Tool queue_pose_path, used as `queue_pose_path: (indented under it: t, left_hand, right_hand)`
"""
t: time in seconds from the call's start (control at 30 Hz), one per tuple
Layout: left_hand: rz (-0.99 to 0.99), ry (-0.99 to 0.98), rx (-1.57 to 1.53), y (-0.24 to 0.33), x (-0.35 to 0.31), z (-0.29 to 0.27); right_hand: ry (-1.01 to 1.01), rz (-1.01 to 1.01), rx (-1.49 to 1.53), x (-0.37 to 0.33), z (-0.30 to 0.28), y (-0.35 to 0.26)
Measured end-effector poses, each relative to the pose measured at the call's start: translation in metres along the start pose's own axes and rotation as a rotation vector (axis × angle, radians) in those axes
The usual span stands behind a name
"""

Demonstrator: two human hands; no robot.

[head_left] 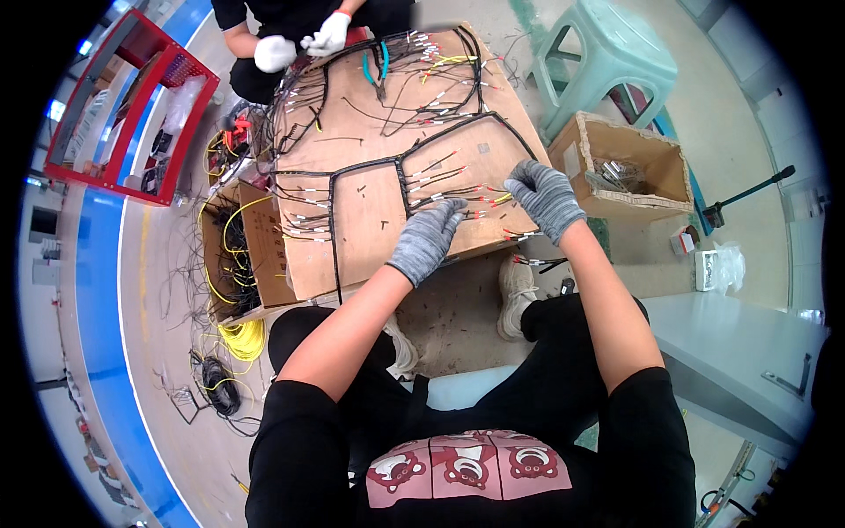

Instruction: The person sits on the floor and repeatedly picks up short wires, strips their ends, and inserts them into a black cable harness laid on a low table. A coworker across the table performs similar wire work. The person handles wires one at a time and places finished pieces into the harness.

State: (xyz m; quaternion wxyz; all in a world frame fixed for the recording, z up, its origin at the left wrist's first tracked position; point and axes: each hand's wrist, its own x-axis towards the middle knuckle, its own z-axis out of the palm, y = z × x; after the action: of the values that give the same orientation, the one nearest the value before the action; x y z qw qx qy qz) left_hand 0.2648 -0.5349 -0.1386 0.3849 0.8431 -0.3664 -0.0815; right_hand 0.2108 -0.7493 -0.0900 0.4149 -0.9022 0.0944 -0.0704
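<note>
Your left hand [427,239], in a grey knit glove, lies on the near edge of the wooden board [370,220], its fingers pressed together and stretched toward the loose wire ends [480,204] at the board's 4 o'clock corner; whether they pinch one I cannot tell. Your right hand [544,195], gloved the same, sits just to the right of it at 3 o'clock, fingers curled and closed on a few of those red-tipped and white-tipped wire ends. The black wire harness [400,167] they branch from runs across the board in taped trunks. At 3 o'clock from the board, just off its edge, stands an open cardboard box [651,154] holding a heap of small grey metal parts, too small to make out further. At 9 o'clock a second open cardboard carton [260,233] leans against the board, filled with black and yellow wires, and a coil of yellow wire [242,339] lies on the floor below it at 7 o'clock. Farther out at 10 o'clock a red metal frame [132,106] holds clear bags and dark parts. At 4 o'clock, well apart, a small white packet and a clear plastic bag [720,266] rest on the floor. At 12 o'clock another person's white-gloved hands [304,44] meet over the far edge, beside teal-handled pliers [376,66]. A pale green plastic stool [607,53] stands at 1 o'clock.
</note>
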Motion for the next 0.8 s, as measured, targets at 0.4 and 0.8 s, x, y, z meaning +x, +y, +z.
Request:
queue_pose_path:
  t: [0.4,0.8]
  left_hand:
    - [-0.125,-0.074,0.411,0.062,-0.123,-0.047]
    - [-0.041,-0.036,0.739,0.071,-0.173,-0.104]
  right_hand:
    - [-0.681,0.164,0.308,-0.081,0.063,-0.099]
    - [-0.795,0.212,0.447,-0.086,0.109,-0.142]
